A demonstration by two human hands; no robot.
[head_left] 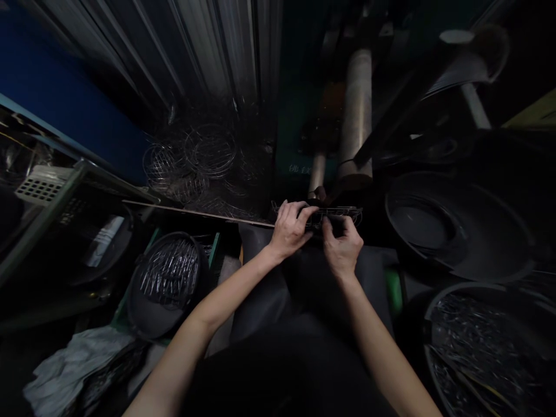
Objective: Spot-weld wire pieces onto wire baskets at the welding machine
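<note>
A wire frame (357, 214) of thin metal rods lies across the foot of the machine, under its metal cylinders. My left hand (288, 229) grips its left part, with the thumb pointing right and the fingers curled over the top. At the right part, my right hand (343, 246) is closed, thumb and fingers pinched against the rods. The two hands are a short gap apart. Whether a small piece sits between my right fingertips is too dark to tell. Above the frame stand a thick metal cylinder (358, 110) and a thinner rod (318, 172).
Bent wire rings (211, 152) lie heaped on the bench at the back left. A round tub (169, 272) of short metal rods stands left of my lap. At right are a dark basin (490, 231) and a tub (482, 341) of small metal pieces. A pale cloth (76, 368) lies lower left.
</note>
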